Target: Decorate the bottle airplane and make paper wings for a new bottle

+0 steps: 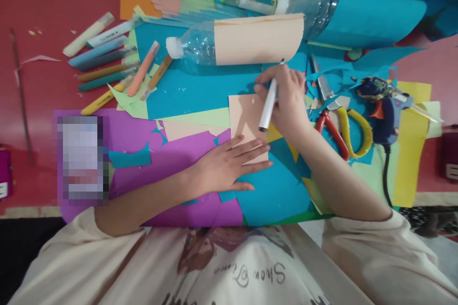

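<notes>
My left hand [232, 162] lies flat with its fingers stretched out over the lower part of a peach paper piece [243, 109]. Above that piece, my right hand [288, 97] is closed around a white marker [269, 105]. The marker slants, its black end pointing down toward me and its other end beyond my fingers. Blue paper [272, 200] and purple paper [171, 167] lie under both forearms and the peach piece. Just past my right hand, a clear plastic bottle [200, 45] wrapped in a peach sheet [257, 40] rests on its side.
Scissors [324, 83], red-handled pliers [334, 138] and a blue glue gun [391, 109] lie at the right. Several markers [107, 57] are spread at the upper left, above a blurred phone [81, 157]. A blue-wrapped bottle [372, 16] lies at the back right among paper scraps.
</notes>
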The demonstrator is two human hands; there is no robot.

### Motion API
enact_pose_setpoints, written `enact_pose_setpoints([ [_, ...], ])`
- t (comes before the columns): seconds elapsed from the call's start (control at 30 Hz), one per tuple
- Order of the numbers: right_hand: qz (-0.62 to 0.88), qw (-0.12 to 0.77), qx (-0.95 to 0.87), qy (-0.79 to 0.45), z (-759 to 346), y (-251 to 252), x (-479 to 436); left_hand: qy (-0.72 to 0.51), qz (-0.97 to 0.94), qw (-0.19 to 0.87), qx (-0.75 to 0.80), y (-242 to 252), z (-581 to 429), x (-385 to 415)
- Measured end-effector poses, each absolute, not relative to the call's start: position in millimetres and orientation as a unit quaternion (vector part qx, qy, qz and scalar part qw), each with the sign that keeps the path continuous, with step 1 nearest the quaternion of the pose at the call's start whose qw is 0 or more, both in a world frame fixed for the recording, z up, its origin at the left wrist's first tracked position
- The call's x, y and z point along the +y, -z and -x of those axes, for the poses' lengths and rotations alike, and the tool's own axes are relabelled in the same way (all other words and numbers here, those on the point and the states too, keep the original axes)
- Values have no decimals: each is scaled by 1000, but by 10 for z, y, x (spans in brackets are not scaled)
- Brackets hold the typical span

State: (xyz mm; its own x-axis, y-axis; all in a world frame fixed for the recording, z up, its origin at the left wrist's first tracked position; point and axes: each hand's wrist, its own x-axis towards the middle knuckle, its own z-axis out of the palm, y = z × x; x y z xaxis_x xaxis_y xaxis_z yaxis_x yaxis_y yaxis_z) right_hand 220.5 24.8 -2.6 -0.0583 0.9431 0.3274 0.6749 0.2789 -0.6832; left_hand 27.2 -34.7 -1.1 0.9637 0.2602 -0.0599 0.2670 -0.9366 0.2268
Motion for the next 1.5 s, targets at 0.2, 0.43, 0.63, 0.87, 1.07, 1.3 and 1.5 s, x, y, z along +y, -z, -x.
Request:
enact_pose_setpoints([
  [0.2,534,501,-583,-352,-2273,-252,3,28,-980,138,140,11,-273,-356],
  [0.43,479,461,-488,-565,-2117,26,-170,20,-976,158,152,19,-263,-369],
  [0.63,474,434,-583,-496,-2088,48,-64,28,-975,166,148,10,-268,-369],
  [0.87,482,410,-609,-478,-2098,22,-3,-59,-963,211,160,22,-278,-378],
  [1.07,490,392,-601,-496,-2115,39,-27,-202,-895,312,247,67,-197,-165],
  [1.3,469,398,-611,-498,-2134,9,-32,-256,-862,214,381,163,-2,119],
  [1.5,456,409,-618,-493,-2128,2,-28,-206,-874,221,379,189,-11,115],
])
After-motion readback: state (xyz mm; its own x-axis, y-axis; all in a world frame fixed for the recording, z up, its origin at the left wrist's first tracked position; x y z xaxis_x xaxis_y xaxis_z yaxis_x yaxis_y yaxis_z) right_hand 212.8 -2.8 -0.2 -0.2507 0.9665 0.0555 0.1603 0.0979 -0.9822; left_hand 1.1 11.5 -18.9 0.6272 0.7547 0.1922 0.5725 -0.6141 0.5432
